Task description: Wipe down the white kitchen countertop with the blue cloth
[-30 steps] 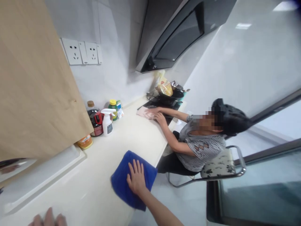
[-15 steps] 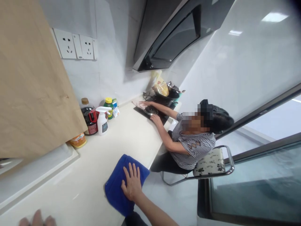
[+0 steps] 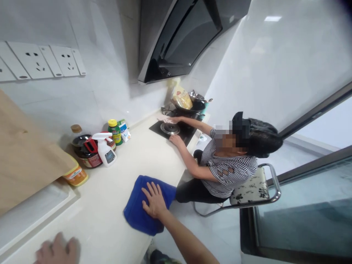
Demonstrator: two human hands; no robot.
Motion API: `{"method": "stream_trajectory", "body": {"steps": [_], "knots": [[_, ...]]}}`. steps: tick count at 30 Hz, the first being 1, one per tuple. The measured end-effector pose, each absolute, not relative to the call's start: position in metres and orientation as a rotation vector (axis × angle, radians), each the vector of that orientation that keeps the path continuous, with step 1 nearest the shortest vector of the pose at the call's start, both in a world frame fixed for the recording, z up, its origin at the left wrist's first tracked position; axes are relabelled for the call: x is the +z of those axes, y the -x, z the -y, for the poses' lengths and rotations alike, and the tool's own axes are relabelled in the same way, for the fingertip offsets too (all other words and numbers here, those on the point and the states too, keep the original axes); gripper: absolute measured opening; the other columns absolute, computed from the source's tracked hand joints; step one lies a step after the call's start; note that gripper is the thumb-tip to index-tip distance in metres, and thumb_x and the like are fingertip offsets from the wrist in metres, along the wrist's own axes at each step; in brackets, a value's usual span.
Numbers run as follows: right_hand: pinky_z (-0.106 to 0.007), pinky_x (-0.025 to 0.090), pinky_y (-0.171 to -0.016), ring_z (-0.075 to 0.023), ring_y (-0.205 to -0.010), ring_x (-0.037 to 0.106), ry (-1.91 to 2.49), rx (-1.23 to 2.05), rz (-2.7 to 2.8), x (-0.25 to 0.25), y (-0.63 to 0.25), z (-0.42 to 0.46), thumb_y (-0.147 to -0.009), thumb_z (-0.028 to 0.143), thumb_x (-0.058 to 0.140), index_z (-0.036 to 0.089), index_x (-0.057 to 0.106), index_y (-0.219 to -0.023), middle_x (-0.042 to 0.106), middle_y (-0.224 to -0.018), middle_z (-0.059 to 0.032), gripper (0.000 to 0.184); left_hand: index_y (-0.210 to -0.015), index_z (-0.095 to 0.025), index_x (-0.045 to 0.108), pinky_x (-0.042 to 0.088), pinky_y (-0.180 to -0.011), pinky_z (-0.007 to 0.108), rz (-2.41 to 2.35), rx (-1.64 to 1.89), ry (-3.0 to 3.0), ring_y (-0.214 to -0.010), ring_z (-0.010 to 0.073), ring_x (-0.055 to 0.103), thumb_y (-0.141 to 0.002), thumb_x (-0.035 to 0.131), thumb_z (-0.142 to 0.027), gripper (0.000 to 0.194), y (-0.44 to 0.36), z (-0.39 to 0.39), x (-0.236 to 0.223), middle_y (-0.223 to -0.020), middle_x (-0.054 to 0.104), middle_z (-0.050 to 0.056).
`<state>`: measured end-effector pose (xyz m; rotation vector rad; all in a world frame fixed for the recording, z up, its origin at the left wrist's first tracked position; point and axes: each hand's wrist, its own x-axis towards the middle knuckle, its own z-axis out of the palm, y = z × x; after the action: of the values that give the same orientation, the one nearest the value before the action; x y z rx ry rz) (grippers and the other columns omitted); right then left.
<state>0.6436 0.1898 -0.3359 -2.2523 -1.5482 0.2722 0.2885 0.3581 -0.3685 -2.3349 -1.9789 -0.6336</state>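
My right hand (image 3: 155, 203) lies palm down on the blue cloth (image 3: 134, 212), fingers spread and pinching nothing. The cloth lies on the pale surface (image 3: 101, 209), at the front edge, with its near corner extending past that edge. My left hand (image 3: 56, 253) is at the lower left of the view, well apart from the cloth; its visible fingers are parted, the rest is cut off, and contact with the surface cannot be confirmed. Along the wall stand a yellow tub (image 3: 77, 176), a dark bottle (image 3: 82, 146), a white spray bottle (image 3: 106, 154) and a green jar (image 3: 116, 135) with a yellow cap. Farther along, a seated person (image 3: 229, 165) rests one hand on a pale pink cloth (image 3: 163, 118) at the black stove (image 3: 157, 128); the other hand is at the stove's near edge. A black pan (image 3: 198, 106) is at the far end.
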Motion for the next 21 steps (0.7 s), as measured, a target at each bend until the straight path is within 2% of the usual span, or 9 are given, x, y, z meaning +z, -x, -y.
{"method": "stream_trajectory", "body": {"steps": [3,5,7,12,21], "knots": [[-0.054,0.011,-0.126,-0.0302,-0.155,0.014,2.288,0.248,1.52,-0.343,-0.665,-0.19,-0.096,0.055,0.045,0.031,0.035,-0.154,0.022,-0.167,-0.0059,0.064,-0.137,-0.007,0.052,0.043,-0.092,0.068,1.895,-0.703,2.33,-0.129,0.0492,0.044,-0.088,0.039,-0.047,0.065,-0.312,-0.35,-0.362,-0.135,0.049,0.03],[-0.055,0.011,-0.126,-0.0305,-0.155,0.014,2.33,0.218,1.508,-0.349,-0.677,-0.192,-0.096,0.053,0.045,0.03,0.036,-0.154,0.022,-0.167,-0.0064,0.063,-0.137,-0.005,0.053,0.043,-0.092,0.068,1.863,-0.683,2.335,-0.129,0.0501,0.043,-0.086,0.044,-0.045,0.065,-0.316,-0.347,-0.36,-0.131,0.051,0.031],[-0.055,0.012,-0.125,-0.0308,-0.155,0.015,2.382,0.167,1.493,-0.355,-0.688,-0.196,-0.096,0.05,0.045,0.029,0.036,-0.154,0.023,-0.166,-0.0071,0.062,-0.135,-0.004,0.054,0.042,-0.095,0.067,1.842,-0.698,2.346,-0.129,0.0489,0.043,-0.086,0.045,-0.042,0.062,-0.315,-0.344,-0.359,-0.13,0.052,0.031],[-0.056,0.015,-0.123,-0.0319,-0.153,0.019,2.486,0.031,1.446,-0.367,-0.707,-0.213,-0.096,0.047,0.04,0.025,0.04,-0.152,0.028,-0.165,-0.0098,0.06,-0.139,-0.004,0.051,0.032,-0.107,0.068,1.904,-0.775,2.303,-0.141,0.0458,0.032,-0.088,0.043,-0.034,0.06,-0.319,-0.338,-0.354,-0.148,0.041,0.03],[-0.061,0.016,-0.121,-0.0373,-0.153,0.017,2.63,-0.094,1.451,-0.377,-0.73,-0.263,-0.097,0.045,0.033,0.022,0.036,-0.154,0.026,-0.165,-0.0155,0.061,-0.142,-0.002,0.048,0.022,-0.118,0.066,1.947,-0.69,2.279,-0.151,0.0434,0.018,-0.096,0.037,-0.033,0.057,-0.321,-0.333,-0.361,-0.157,0.03,0.031]]}}
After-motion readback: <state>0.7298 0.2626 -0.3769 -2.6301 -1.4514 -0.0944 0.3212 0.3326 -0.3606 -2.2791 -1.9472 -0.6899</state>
